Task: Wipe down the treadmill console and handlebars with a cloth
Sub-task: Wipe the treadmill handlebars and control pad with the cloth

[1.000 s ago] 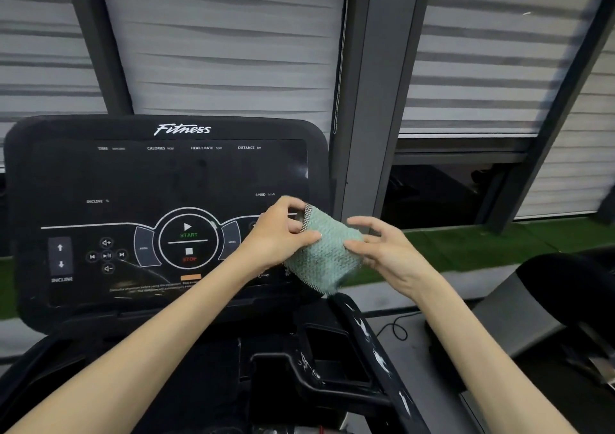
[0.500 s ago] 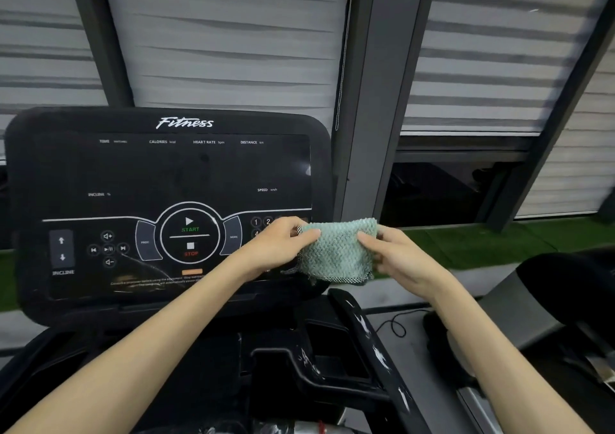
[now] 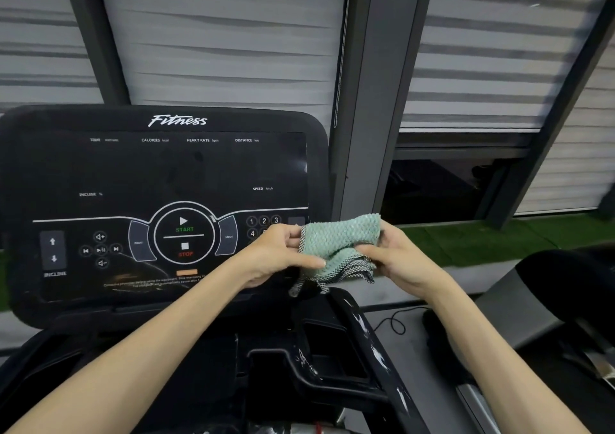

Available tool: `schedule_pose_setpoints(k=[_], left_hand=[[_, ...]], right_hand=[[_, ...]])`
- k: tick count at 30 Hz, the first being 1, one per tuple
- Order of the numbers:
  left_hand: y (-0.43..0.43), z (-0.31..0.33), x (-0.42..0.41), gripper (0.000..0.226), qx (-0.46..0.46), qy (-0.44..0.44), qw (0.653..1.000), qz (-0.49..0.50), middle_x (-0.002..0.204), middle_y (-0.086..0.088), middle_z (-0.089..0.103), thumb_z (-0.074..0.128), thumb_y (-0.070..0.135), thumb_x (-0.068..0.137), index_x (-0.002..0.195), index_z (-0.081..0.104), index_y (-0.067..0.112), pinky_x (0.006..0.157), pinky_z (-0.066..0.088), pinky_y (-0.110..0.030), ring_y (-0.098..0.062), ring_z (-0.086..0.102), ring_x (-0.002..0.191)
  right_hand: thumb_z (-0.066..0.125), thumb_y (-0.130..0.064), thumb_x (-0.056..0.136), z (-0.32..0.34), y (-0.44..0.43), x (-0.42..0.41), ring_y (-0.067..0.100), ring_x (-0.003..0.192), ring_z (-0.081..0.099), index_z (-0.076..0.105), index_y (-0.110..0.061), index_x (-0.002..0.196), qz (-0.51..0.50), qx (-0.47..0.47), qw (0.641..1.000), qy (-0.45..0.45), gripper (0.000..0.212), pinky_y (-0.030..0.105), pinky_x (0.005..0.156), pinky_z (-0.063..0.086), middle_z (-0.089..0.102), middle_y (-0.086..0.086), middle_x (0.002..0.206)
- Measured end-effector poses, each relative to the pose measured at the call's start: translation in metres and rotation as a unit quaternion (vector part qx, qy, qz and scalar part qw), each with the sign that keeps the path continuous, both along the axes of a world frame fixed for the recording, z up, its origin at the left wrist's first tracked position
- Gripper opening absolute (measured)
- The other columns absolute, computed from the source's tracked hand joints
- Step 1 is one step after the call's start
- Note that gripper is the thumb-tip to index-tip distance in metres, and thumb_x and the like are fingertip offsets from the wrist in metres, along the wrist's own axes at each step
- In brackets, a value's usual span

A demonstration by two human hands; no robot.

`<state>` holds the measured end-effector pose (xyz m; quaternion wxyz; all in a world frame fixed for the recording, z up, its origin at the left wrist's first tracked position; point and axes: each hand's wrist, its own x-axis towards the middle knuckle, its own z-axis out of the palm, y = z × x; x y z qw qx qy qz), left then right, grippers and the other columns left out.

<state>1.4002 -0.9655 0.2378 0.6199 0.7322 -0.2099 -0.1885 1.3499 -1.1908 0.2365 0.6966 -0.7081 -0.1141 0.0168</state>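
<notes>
A black treadmill console point(image 3: 159, 174) with a dark screen and START/STOP buttons fills the left half. In front of its lower right corner I hold a green knitted cloth point(image 3: 339, 237) with a black-and-white edge. My left hand point(image 3: 279, 253) pinches the cloth's left side. My right hand point(image 3: 399, 260) grips its right side, folding it over. The cloth hangs in the air, apart from the screen. A glossy black right handlebar point(image 3: 369, 343) runs down from below the cloth.
A black tray with a cup recess point(image 3: 326, 350) sits under the console. A grey pillar point(image 3: 366, 100) stands right behind the console, with blinds on both sides. Another black machine point(image 3: 565, 287) stands to the right, and a cable point(image 3: 396, 323) lies on the grey floor.
Both hands have turned and folded the cloth between them; its striped edge now shows at the bottom. The hands stayed at the console's lower right corner.
</notes>
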Motion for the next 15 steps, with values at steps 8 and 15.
schedule_pose_setpoints(k=[8,15], left_hand=[[0.003,-0.008,0.006,0.045,0.073,-0.158,0.984,-0.021,0.089,-0.002,0.066,0.047,-0.025,0.080,0.075,0.058,0.018,0.060,0.043,-0.015,-0.001,0.058,0.068],[0.003,-0.011,0.012,0.054,0.111,-0.158,0.981,-0.030,0.082,0.005,0.071,0.040,-0.018,0.083,0.074,0.072,0.024,0.073,0.044,-0.016,-0.007,0.064,0.073]], right_hand=[[0.046,0.009,0.094,-0.007,-0.010,-0.001,0.014,0.074,0.059,0.067,-0.012,0.072,0.029,-0.039,0.999,0.018,0.037,0.021,0.062,0.047,0.064,0.002,0.082],[0.041,0.011,0.093,-0.012,-0.019,0.006,0.016,0.081,0.062,0.064,-0.009,0.069,0.010,-0.056,0.998,0.037,0.038,0.024,0.063,0.050,0.064,0.002,0.086]])
